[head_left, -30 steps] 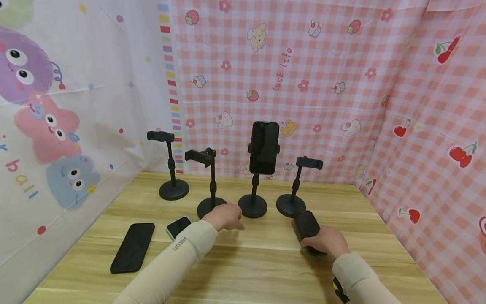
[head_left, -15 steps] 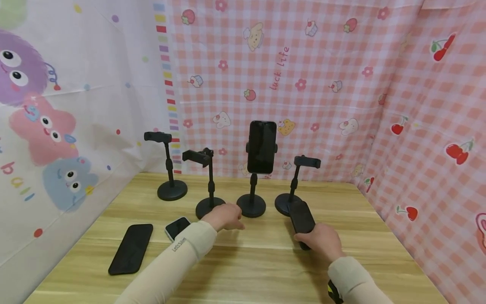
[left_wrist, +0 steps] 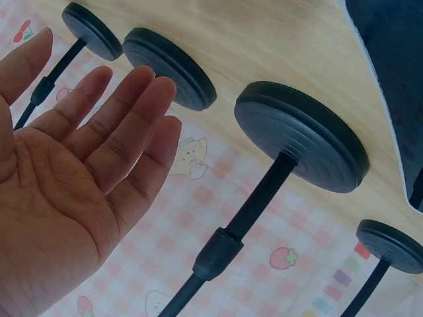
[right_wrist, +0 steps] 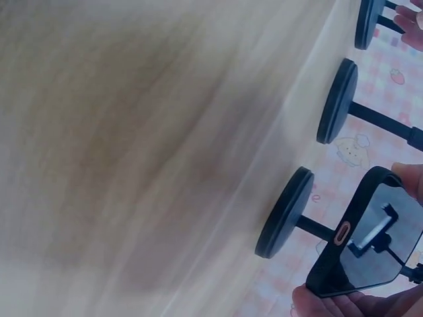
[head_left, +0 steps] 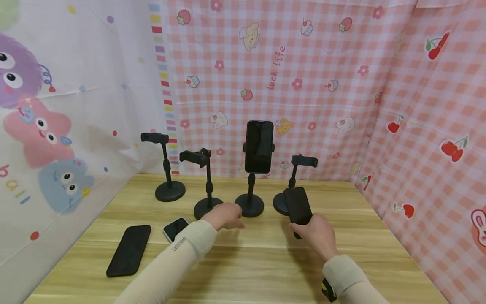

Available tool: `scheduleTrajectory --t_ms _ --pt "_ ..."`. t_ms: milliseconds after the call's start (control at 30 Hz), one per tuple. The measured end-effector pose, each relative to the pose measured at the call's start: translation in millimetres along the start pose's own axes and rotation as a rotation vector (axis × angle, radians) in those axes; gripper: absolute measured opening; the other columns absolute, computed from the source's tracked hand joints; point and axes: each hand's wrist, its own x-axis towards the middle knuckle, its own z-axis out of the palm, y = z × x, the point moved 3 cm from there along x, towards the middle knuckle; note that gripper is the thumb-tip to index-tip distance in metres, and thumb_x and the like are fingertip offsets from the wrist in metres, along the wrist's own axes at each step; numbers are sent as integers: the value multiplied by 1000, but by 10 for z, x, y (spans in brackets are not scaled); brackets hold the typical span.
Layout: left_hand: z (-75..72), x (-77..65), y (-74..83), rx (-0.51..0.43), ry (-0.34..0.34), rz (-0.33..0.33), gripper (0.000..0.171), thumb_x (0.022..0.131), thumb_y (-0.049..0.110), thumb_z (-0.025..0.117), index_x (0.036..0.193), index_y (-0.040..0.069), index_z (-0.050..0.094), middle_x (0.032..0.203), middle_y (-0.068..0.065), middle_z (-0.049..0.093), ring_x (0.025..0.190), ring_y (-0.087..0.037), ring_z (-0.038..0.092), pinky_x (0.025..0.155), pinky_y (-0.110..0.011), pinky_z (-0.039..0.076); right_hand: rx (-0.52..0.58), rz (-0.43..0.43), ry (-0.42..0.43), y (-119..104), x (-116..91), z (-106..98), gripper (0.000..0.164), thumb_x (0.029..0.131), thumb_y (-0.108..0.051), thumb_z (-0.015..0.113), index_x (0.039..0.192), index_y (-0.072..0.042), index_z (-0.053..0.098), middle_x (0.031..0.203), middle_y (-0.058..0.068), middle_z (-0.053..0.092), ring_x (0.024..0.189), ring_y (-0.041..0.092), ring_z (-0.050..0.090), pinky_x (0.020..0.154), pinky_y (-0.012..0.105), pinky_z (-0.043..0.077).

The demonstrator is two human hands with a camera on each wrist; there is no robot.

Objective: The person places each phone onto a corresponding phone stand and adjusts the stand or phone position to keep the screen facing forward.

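Note:
My right hand (head_left: 317,234) grips a black smartphone (head_left: 298,205) by its lower part, thumb on one long edge and fingers on the other. The phone is off the table, tilted upright before the rightmost phone stand (head_left: 304,161) and hiding part of its base. In the right wrist view its glossy screen (right_wrist: 390,231) reflects the stand's clamp. My left hand (head_left: 225,215) hovers over the table near the base of a second stand (head_left: 208,207); in the left wrist view the palm (left_wrist: 59,191) shows, fingers loosely extended, holding nothing.
A middle stand (head_left: 249,206) carries another upright phone (head_left: 259,146). At the back left is a further stand (head_left: 170,191) with a bare clamp. A large black phone (head_left: 129,251) and a smaller light-edged phone (head_left: 175,229) lie on the left of the wooden table (head_left: 258,270).
My right hand has raised the smartphone from the tabletop and brought it left and forward, tilting it up toward the rightmost stand. The left hand has stayed in place.

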Motion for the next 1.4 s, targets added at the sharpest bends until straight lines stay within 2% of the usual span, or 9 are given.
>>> scheduleTrajectory --t_ms 267,367,533,700,800,900,933,1133,1400 --pt "-58 -12 96 -7 7 43 36 92 34 71 68 14 53 63 3 38 58 -13 37 57 -30 32 41 -51 73 -58 14 -59 68 76 -49 80 106 8 59 93 19 62 73 29 60 63 46 50" --pt "-73 -7 128 4 10 50 35 92 34 71 69 13 56 63 3 41 58 -13 39 58 -31 34 56 -65 115 -75 17 -70 75 77 -52 79 113 9 57 99 21 60 78 31 60 66 47 51" --pt "-92 15 167 7 16 58 26 92 35 72 80 13 65 70 3 52 64 -14 47 62 -32 40 109 -94 193 -125 8 -111 78 77 -57 78 116 8 57 102 21 59 82 33 60 69 48 51" --pt "-93 58 201 0 28 89 30 92 34 72 75 12 60 64 3 41 60 -14 40 58 -31 33 145 -105 231 -187 1 -166 84 77 -61 75 123 7 55 108 22 57 91 36 59 76 51 50" --pt "-104 81 226 -4 48 96 25 92 34 71 85 11 66 75 1 56 68 -14 50 64 -31 43 161 -99 241 -223 6 -196 87 78 -61 75 128 7 52 114 23 55 97 38 57 81 53 48" --pt "-114 102 259 -13 68 99 26 93 35 70 101 11 71 98 -3 67 85 -16 61 80 -36 51 181 -100 256 -262 15 -232 85 79 -58 76 129 6 53 115 22 55 99 37 56 83 53 48" --pt "-117 107 272 -15 76 102 29 93 35 70 108 11 71 107 -4 68 93 -17 63 87 -39 51 187 -101 259 -273 16 -245 84 79 -57 76 128 6 53 115 22 55 99 37 56 83 53 48" --pt "-158 128 370 -47 141 146 36 95 36 68 121 11 68 122 -5 67 110 -22 63 95 -41 49 212 -110 299 -314 47 -329 78 78 -58 77 120 4 58 108 20 59 95 36 58 79 52 48" --pt "-235 143 508 -70 218 204 44 98 37 63 134 11 59 131 -6 63 118 -22 60 99 -40 47 236 -108 315 -366 109 -426 77 78 -62 74 117 3 59 104 18 61 90 35 60 75 50 49"
